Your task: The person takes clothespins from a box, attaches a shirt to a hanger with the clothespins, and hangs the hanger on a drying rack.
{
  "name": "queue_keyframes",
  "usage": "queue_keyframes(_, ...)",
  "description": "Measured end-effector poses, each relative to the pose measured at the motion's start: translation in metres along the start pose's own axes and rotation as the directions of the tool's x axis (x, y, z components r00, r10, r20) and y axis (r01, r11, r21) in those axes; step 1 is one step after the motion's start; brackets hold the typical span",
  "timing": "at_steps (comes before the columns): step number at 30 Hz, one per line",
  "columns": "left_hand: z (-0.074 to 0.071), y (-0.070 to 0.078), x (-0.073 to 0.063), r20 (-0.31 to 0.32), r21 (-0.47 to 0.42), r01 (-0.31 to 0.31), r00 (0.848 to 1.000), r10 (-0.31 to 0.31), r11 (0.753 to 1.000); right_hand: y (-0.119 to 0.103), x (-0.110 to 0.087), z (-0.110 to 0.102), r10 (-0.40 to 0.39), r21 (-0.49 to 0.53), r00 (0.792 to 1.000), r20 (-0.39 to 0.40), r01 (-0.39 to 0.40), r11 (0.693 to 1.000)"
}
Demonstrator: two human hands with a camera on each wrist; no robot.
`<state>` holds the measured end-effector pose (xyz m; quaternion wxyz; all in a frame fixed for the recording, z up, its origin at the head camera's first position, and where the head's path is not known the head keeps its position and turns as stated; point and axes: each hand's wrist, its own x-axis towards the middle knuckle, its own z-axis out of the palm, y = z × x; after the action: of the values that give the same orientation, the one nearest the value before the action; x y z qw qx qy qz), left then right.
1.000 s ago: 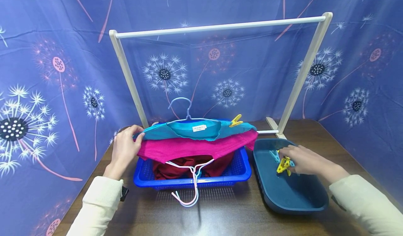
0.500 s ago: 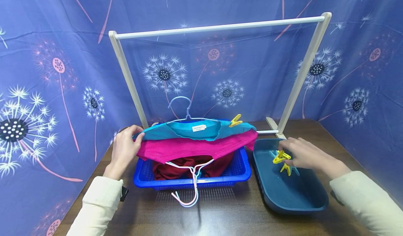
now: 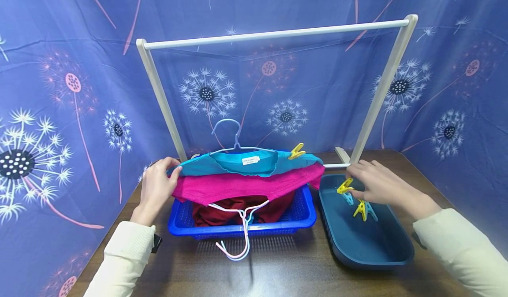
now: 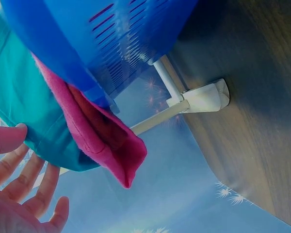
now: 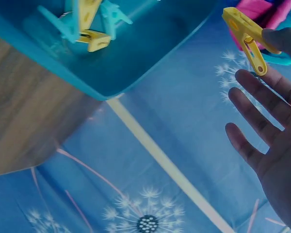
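My left hand (image 3: 155,187) pinches the left shoulder of a teal shirt (image 3: 194,166), thumb in front and fingers behind. The shirt is on a lavender hanger (image 3: 237,142) and lies over a pink shirt (image 3: 238,188). A yellow clothespin (image 3: 296,151) is on the teal shirt's right shoulder. Over the far end of a dark blue-green tray (image 3: 357,248), my right hand (image 3: 379,184) pinches another yellow clothespin (image 5: 245,34) between thumb and forefinger. Inside the tray lie a yellow clothespin (image 3: 360,211) and light-blue clothespins (image 3: 371,211).
Beneath the shirts stands a blue basket (image 3: 186,230) holding dark red cloth (image 3: 206,215). Pale hanger hooks (image 3: 246,239) project over its front rim. Behind rises a wooden rack with a white rail (image 3: 278,35). A patterned curtain (image 3: 99,24) surrounds the brown table (image 3: 285,270).
My right hand has picked a yellow clothespin from the pile and lifted it towards the tray's far end. The left hand keeps its place on the teal shirt.
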<state>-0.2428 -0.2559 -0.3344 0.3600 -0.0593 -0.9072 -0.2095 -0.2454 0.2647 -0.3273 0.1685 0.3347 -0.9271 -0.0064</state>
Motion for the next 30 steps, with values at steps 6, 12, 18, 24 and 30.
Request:
queue_keyframes(6,-0.001,0.0,-0.001,0.009,0.025,0.026,1.0,-0.026,0.999,-0.006,0.008,-0.008,-0.05,-0.006,0.996,-0.074,0.05,0.999)
queue_keyframes(12,-0.001,0.0,-0.002,0.009,0.028,0.055,0.998,-0.055,0.998,-0.013,0.016,-0.015,-0.143,-0.012,0.975,-0.17,0.143,0.99)
queue_keyframes(18,-0.001,-0.001,-0.001,0.003,0.014,0.054,0.999,-0.054,0.998,-0.026,0.026,-0.022,-0.172,0.017,0.966,-0.194,0.178,0.984)
queue_keyframes(24,0.0,-0.001,-0.001,-0.002,0.011,0.051,0.999,-0.051,0.999,-0.044,0.039,-0.026,-0.151,0.031,0.974,-0.168,0.159,0.987)
queue_keyframes(30,0.0,-0.002,-0.001,-0.001,0.012,0.052,0.999,-0.052,0.999,-0.061,0.053,-0.026,-0.161,0.012,0.97,-0.184,0.166,0.986)
